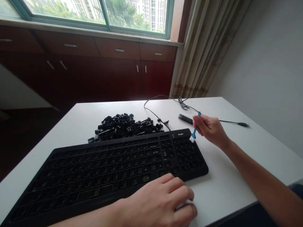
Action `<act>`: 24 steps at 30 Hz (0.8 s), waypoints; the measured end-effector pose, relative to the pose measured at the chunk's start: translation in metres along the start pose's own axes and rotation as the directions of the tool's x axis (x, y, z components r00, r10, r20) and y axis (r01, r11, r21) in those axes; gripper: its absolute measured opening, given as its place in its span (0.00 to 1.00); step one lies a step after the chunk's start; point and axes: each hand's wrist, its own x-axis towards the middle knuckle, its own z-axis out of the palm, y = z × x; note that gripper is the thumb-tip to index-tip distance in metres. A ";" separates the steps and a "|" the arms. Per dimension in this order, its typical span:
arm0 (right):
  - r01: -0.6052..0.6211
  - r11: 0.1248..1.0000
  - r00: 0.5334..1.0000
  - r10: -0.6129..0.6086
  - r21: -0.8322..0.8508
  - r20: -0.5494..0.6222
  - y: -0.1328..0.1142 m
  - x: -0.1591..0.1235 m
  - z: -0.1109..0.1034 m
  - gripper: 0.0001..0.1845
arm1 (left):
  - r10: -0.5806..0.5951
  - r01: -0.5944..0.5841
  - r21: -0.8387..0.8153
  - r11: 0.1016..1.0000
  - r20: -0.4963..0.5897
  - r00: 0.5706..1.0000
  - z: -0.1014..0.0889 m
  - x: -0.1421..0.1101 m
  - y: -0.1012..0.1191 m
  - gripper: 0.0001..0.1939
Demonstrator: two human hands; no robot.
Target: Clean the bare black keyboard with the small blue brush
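A small brush with a blue handle and white bristles (192,138) is pinched upright in my right hand (210,129). Its bristles touch the number pad of a black keyboard (113,167), whose keycaps are off, leaving bare sockets. Over the keyboard's front edge lies my left hand (163,201), back upward, fingers curled and close together. Its fingertips and thumb are hidden, so whatever they may hold does not show. Behind the keyboard sits a heap of loose black keycaps (123,126).
The white table (236,151) bears a dark stick-shaped thing (186,119) beyond my right hand. A thin cable (151,110) runs back from the keyboard to a coil, and a plug (243,124) lies at right. Brown cabinets (106,75) and a curtain (199,47) stand behind.
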 end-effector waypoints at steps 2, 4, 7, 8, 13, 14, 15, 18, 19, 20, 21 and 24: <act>0.129 0.984 0.988 -0.138 -0.119 -0.065 -0.003 -0.002 -0.002 0.19 | 0.004 -0.004 -0.005 1.000 0.004 1.000 0.000 0.000 0.000 0.09; 0.269 0.936 0.946 -0.301 -0.228 -0.118 -0.005 -0.005 -0.003 0.14 | -0.005 0.005 -0.004 1.000 -0.007 1.000 0.000 0.001 0.001 0.08; 0.404 0.890 0.889 -0.437 -0.210 -0.139 -0.006 -0.007 -0.004 0.11 | -0.023 0.024 0.002 1.000 -0.022 0.999 -0.002 0.001 0.001 0.08; 0.432 0.887 0.884 -0.453 -0.166 -0.119 -0.005 -0.007 -0.005 0.12 | -0.021 0.021 0.006 1.000 -0.019 1.000 -0.002 0.001 0.001 0.08; 0.533 0.814 0.843 -0.533 -0.232 0.069 0.004 -0.004 -0.008 0.17 | -0.009 0.009 0.012 1.000 0.010 1.000 -0.003 0.001 0.000 0.08; 0.538 0.795 0.836 -0.545 -0.281 0.060 0.005 -0.004 -0.009 0.18 | -0.014 0.014 0.012 1.000 0.011 1.000 -0.003 0.001 0.000 0.08; 0.531 0.791 0.835 -0.549 -0.305 0.029 0.005 -0.005 -0.010 0.19 | -0.016 0.016 0.012 1.000 0.012 1.000 -0.003 0.001 -0.001 0.07; 0.469 0.866 0.868 -0.488 -0.174 -0.088 0.005 -0.005 -0.010 0.14 | 0.001 -0.001 0.014 1.000 0.006 1.000 -0.003 0.002 -0.002 0.07; 0.459 0.882 0.880 -0.468 -0.108 -0.081 0.004 -0.006 -0.009 0.12 | 0.007 -0.008 0.016 1.000 0.006 1.000 -0.003 0.002 -0.003 0.07; 0.460 0.886 0.885 -0.463 -0.054 -0.045 0.004 -0.005 -0.009 0.12 | 0.011 -0.011 0.020 1.000 0.008 1.000 -0.003 0.002 -0.003 0.08; 0.472 0.882 0.882 -0.472 -0.022 0.006 0.003 -0.005 -0.009 0.12 | 0.009 -0.009 0.023 1.000 0.011 1.000 -0.004 0.002 -0.003 0.08; 0.535 0.843 0.843 -0.528 -0.062 0.101 0.002 -0.005 -0.010 0.16 | -0.004 0.003 0.036 0.999 0.026 1.000 -0.008 0.002 -0.002 0.08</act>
